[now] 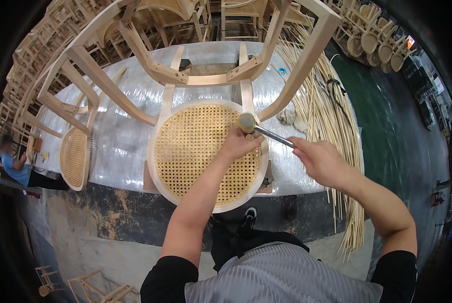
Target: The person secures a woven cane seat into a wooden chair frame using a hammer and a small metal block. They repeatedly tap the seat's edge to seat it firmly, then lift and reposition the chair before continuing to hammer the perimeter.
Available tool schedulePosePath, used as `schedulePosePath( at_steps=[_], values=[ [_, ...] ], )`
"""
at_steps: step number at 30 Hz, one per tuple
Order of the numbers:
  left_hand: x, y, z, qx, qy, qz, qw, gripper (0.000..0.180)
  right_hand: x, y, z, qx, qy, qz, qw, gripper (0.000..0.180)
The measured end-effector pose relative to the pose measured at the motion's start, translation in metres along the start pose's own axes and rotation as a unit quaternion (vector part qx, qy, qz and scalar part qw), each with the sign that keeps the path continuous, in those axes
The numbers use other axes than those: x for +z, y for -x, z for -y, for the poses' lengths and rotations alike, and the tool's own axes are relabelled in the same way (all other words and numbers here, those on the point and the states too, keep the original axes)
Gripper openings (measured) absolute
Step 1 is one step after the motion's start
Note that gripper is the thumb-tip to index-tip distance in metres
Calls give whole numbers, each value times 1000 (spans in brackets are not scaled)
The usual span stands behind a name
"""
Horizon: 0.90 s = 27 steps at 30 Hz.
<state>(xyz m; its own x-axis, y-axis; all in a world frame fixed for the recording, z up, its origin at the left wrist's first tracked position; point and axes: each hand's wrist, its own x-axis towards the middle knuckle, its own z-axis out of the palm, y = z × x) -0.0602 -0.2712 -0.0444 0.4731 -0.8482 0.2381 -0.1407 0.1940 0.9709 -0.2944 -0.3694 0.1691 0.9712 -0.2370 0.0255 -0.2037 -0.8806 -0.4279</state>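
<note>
Risking a mallet (247, 122) blow landing on the left hand (239, 144), being so close beneath the head, or denting the woven cane seat (206, 151) of the upturned chair lying on the wrapped workbench (120, 136). Left hand curling nearly closed at the seat's right rim (264, 166), pinching something too small to make out. Right hand (321, 161) gripping the mallet's metal handle (276, 136), fingers wrapped tight; cane strips (332, 126) lying just beside.

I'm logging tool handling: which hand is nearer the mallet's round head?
Left. The left hand rests on the cane seat right beside the mallet head; the right hand grips the metal handle's far end.
</note>
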Motion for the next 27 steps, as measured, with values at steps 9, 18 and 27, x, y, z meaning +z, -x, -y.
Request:
schedulePosePath(
  at_steps=[9, 18, 27],
  values=[
    [14, 3, -17, -61, -13, 18, 998, 49, 5, 15, -15, 20, 63, 25, 998, 35],
    [8, 6, -11, -79, 53, 38, 995, 52, 11, 32, -1, 46, -1, -7, 999, 37],
    [-6, 4, -18, -108, -17, 120, 987, 54, 28, 41, 20, 120, -19, -68, 990, 30]
  ],
)
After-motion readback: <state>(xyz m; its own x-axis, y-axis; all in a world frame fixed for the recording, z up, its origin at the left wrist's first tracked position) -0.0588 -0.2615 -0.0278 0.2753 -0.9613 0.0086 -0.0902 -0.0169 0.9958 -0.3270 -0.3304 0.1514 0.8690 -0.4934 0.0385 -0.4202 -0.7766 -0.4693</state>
